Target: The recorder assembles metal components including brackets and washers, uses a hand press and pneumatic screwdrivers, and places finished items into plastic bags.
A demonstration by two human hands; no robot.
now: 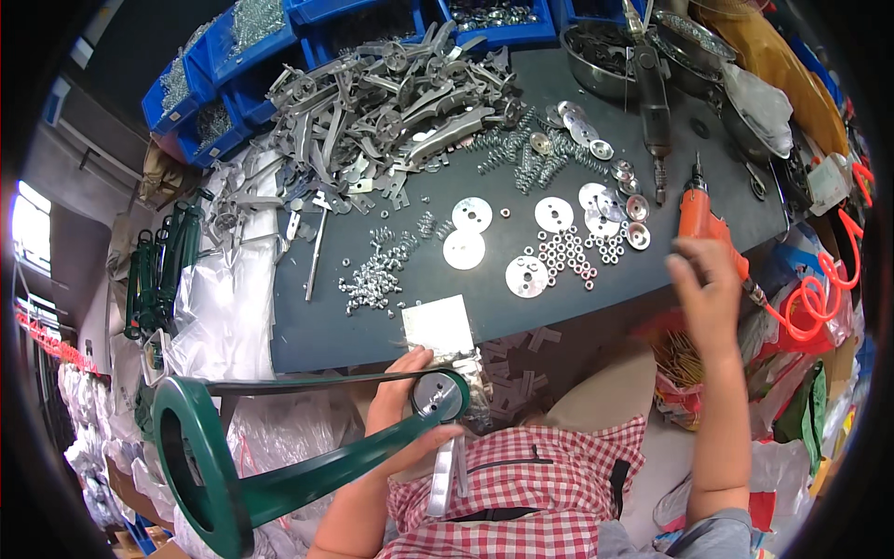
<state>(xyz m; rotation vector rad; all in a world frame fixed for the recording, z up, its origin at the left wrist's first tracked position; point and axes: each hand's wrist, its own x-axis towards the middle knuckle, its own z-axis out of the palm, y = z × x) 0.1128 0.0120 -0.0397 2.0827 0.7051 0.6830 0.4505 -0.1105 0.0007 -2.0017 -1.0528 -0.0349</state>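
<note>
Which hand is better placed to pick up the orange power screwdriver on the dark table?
The right hand. It is raised, open, right beside the orange power screwdriver at the dark table's right edge. The left hand is low, gripping the green metal handle frame near its round silver disc.

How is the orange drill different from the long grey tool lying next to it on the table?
The orange power drill is bright orange and stubby; the long grey metal power tool is dull grey and slimmer and longer. The orange one lies at the table's near right edge, just beyond the person's raised right hand; the grey one lies farther back, beside the round metal bowls. A coiled orange hose lies by the orange one; none shows by the grey one. Both point their tips toward the person.
</note>
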